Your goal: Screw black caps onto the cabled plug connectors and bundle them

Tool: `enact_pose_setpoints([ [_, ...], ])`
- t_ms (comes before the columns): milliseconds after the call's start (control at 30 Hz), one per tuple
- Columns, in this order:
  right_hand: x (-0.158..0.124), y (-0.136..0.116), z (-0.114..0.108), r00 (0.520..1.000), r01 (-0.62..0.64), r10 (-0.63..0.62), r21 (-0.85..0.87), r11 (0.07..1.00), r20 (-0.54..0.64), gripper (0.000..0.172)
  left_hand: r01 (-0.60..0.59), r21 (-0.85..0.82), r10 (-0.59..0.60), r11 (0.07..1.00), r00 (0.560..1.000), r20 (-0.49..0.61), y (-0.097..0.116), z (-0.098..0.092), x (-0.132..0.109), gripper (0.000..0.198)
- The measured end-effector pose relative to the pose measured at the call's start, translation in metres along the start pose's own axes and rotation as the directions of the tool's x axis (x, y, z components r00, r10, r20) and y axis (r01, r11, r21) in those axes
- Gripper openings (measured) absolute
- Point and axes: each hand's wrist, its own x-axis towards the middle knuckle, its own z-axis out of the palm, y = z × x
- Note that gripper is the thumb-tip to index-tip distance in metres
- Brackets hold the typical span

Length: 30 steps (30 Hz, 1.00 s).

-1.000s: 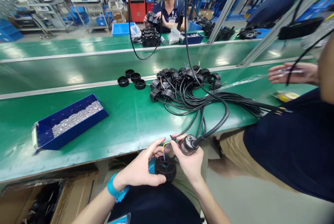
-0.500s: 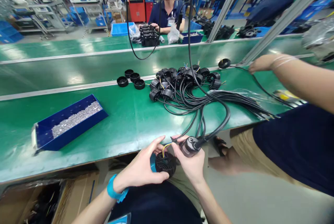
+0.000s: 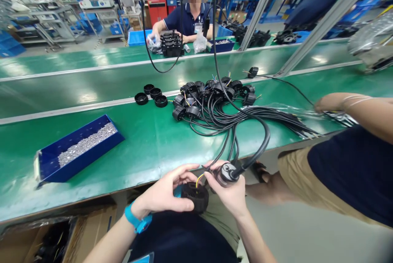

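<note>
In front of my body, off the table's near edge, my left hand curls its thumb and fingers around a black ribbed round housing. A yellow wire rises out of the housing's top opening. My right hand is closed around a corded electric screwdriver, with its thick cable running up from the rear end. Its thumb and forefinger also pinch the wire end beside a thin black cable. The screwdriver's tip is hidden by the hand.
A blue bin of small metal screws sits on the green table at left. Several black rings and a pile of cabled black housings lie farther back. A co-worker's arm reaches in at right; another person sits opposite.
The housing has tilted in my left hand, showing more of its side. The right co-worker's hand has moved nearer along the cable. The person opposite now reaches to a plastic bag.
</note>
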Motion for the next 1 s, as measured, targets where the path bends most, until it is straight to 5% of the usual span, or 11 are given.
enact_pose_setpoints([
  [133,0.0,0.004,-0.004,0.997,-0.049,0.047,0.03,0.998,0.065,0.014,-0.003,-0.067,-0.001,0.998,0.999,-0.054,-0.003,-0.001,0.007,0.08],
  [367,0.005,0.017,-0.015,0.976,-0.146,0.151,-0.048,0.988,0.157,0.016,-0.14,0.453,0.231,0.88,0.961,-0.152,0.007,0.011,0.022,0.062],
  [600,-0.008,0.033,-0.013,0.993,-0.108,0.106,-0.031,0.994,-0.05,0.016,-0.169,0.646,0.413,0.744,0.877,-0.246,-0.026,0.003,0.04,0.056],
  [733,-0.015,0.043,-0.014,0.962,-0.13,0.121,-0.02,0.991,-0.243,0.02,-0.178,0.781,0.52,0.599,0.828,-0.209,-0.046,0.0,0.043,0.056],
  [867,0.005,0.044,-0.032,0.889,-0.167,0.097,-0.119,0.979,-0.448,0.03,-0.174,0.826,0.541,0.536,0.822,-0.178,-0.053,-0.001,0.043,0.054],
  [1000,0.035,0.036,-0.059,0.878,-0.16,0.001,-0.292,0.943,-0.478,0.037,-0.177,0.843,0.575,0.509,0.798,-0.179,-0.056,-0.001,0.042,0.051],
])
